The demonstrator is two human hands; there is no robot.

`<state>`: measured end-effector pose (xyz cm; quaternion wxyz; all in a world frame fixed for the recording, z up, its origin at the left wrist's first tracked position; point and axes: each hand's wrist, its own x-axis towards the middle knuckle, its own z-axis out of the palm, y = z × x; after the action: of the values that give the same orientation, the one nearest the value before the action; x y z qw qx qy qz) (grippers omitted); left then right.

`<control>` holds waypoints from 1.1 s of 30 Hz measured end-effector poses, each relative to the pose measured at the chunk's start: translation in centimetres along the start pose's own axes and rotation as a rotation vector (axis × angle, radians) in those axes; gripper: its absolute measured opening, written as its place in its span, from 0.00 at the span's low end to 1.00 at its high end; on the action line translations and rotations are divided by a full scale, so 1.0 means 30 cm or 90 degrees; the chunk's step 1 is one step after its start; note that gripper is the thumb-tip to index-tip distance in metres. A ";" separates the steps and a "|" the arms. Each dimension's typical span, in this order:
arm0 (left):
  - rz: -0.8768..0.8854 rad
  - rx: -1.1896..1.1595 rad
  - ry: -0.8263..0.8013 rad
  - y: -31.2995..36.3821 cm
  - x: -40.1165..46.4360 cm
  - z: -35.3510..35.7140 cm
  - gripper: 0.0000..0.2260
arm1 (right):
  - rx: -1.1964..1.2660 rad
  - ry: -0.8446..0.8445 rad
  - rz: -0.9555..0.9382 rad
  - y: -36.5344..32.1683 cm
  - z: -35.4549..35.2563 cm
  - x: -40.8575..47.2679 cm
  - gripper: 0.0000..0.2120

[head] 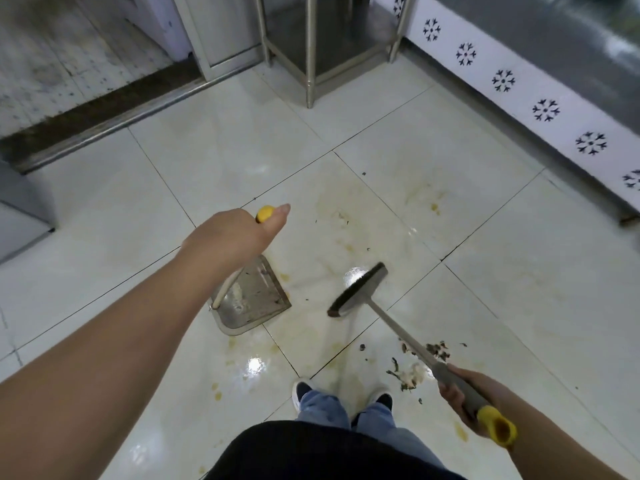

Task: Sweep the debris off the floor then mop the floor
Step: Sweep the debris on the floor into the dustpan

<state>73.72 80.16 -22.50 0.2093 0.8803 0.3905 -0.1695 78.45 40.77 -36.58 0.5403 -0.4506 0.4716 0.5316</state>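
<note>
at the far left a grey cabinet corner point(24, 209) stands on the floor point(138, 209), and behind it a dark door threshold point(104, 116) runs slantwise toward a pale door frame point(221, 32). the left hand point(239, 233) reaches out over the tiles, fingers wrapped round the yellow-tipped handle point(265, 214) of the dustpan point(251, 299), thumb laid along the top. the pan sits on the floor below that hand, its mouth facing right, with specks of dirt on its grey bed. yellowish stains point(221, 389) dot the glossy tiles near it and further out. a metal stand point(310, 64) rises at the top middle. below, two dark shoes point(304, 389) and blue trouser legs point(325, 407) show at the bottom centre. just right of the dustpan, apart from it, the broom point(360, 289) has its dark head tilted on or just above the tile; i cannot tell which. its grey shaft slants down to the right, over a scatter of dark debris point(438, 349) with a pale clump point(414, 374) beside it. this debris lies near the right shoe, well apart from the pan. the right hand point(467, 396) grips the shaft just above its yellow end cap point(497, 427). along the right edge runs a white skirting point(502, 81) printed with dark flower marks.
</note>
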 end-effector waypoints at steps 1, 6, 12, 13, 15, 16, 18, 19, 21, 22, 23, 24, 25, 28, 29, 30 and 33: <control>0.000 -0.001 -0.006 0.008 -0.004 0.004 0.36 | 0.002 0.000 0.006 0.013 -0.013 -0.018 0.14; 0.000 -0.009 -0.019 0.032 -0.022 0.017 0.36 | 0.048 -0.047 -0.013 0.051 0.039 -0.094 0.12; 0.028 0.017 -0.020 0.039 -0.053 0.032 0.35 | -0.047 -0.108 -0.007 -0.019 0.148 -0.099 0.11; 0.032 0.020 -0.021 0.039 -0.060 0.034 0.35 | -0.065 -0.122 -0.016 -0.041 0.186 -0.086 0.10; 0.034 0.017 -0.021 0.044 -0.069 0.036 0.35 | -0.084 -0.155 -0.030 -0.092 0.275 -0.052 0.09; 0.033 0.013 -0.020 0.048 -0.071 0.036 0.35 | -0.079 -0.170 -0.036 -0.123 0.325 -0.033 0.10; 0.028 0.006 -0.019 0.051 -0.074 0.038 0.34 | -0.065 -0.189 -0.054 -0.188 0.427 0.009 0.09; 0.025 0.008 -0.019 0.048 -0.077 0.042 0.34 | -0.068 -0.200 -0.062 -0.225 0.475 0.033 0.10; 0.019 0.018 -0.020 0.038 -0.078 0.046 0.34 | -0.055 -0.231 -0.070 -0.293 0.555 0.082 0.11; 0.015 0.017 -0.020 0.032 -0.074 0.046 0.33 | -0.028 -0.246 -0.069 -0.324 0.585 0.107 0.12; 0.011 0.009 -0.020 0.028 -0.069 0.044 0.33 | 0.009 -0.254 -0.065 -0.351 0.606 0.128 0.12; 0.007 -0.003 -0.019 0.027 -0.063 0.040 0.33 | 0.045 -0.255 -0.063 -0.373 0.614 0.144 0.11; 0.004 -0.008 -0.017 0.027 -0.054 0.034 0.32 | 0.077 -0.250 -0.065 -0.390 0.611 0.158 0.10; 0.012 0.000 -0.013 0.034 -0.015 0.013 0.33 | 0.135 -0.215 -0.070 -0.400 0.547 0.185 0.08; 0.015 0.001 -0.013 0.036 -0.005 0.006 0.34 | 0.130 -0.207 -0.069 -0.386 0.511 0.185 0.08; 0.018 0.001 -0.013 0.038 0.003 0.000 0.34 | 0.117 -0.202 -0.068 -0.365 0.470 0.185 0.09; 0.025 0.000 -0.019 0.046 0.014 -0.011 0.35 | 0.086 -0.182 -0.056 -0.257 0.334 0.159 0.08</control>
<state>75.08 79.74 -22.09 0.2186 0.8850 0.3703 -0.1786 86.42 51.16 -39.91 0.6539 -0.3528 0.4045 0.5333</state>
